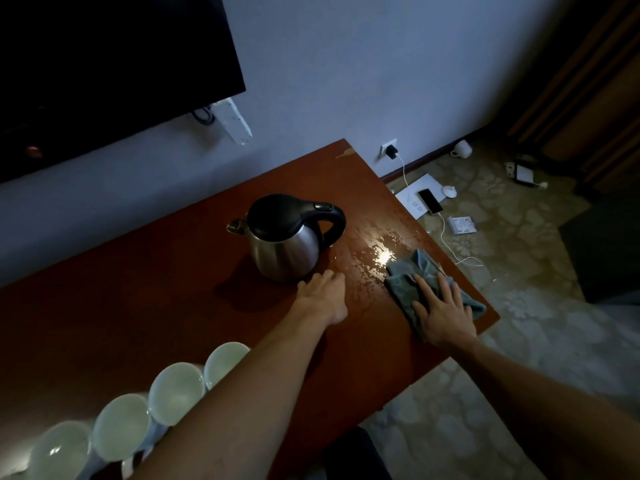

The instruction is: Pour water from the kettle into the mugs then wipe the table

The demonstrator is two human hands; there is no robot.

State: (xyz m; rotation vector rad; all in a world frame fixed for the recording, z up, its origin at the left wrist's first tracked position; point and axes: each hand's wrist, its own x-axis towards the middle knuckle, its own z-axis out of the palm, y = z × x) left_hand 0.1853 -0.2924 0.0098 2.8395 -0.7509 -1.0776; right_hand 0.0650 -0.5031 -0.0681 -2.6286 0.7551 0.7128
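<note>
Dim light fills your head view: a reddish-brown wooden table point(138, 271) stands against a pale wall point(346, 64), with a dark wall-mounted television point(104, 64) at upper left and a white power strip point(232, 122) hanging below its corner. Patterned carpet point(519, 306) covers the floor to your right, where a phone point(430, 201) lies on its white charging cable point(450, 244), plugged into a wall socket point(389, 150), and a white mug point(461, 148) sits by the skirting. On the table, the stainless-steel kettle point(285, 237) with its black lid and handle stands upright near the middle, spout pointing toward the wall. Wet streaks point(377, 251) glisten on the wood to the kettle's right. Your right hand point(443, 313) lies flat, fingers spread, pressing a grey cloth point(412, 275) onto the table near its right edge, at the rim of the wet patch. Your left hand point(323, 292) rests on the wood just in front of the kettle's base, fingers loosely curled and holding nothing. Four white mugs point(176, 393) stand in a row along the near edge at lower left, all filled with water. No brand or writing is readable.
</note>
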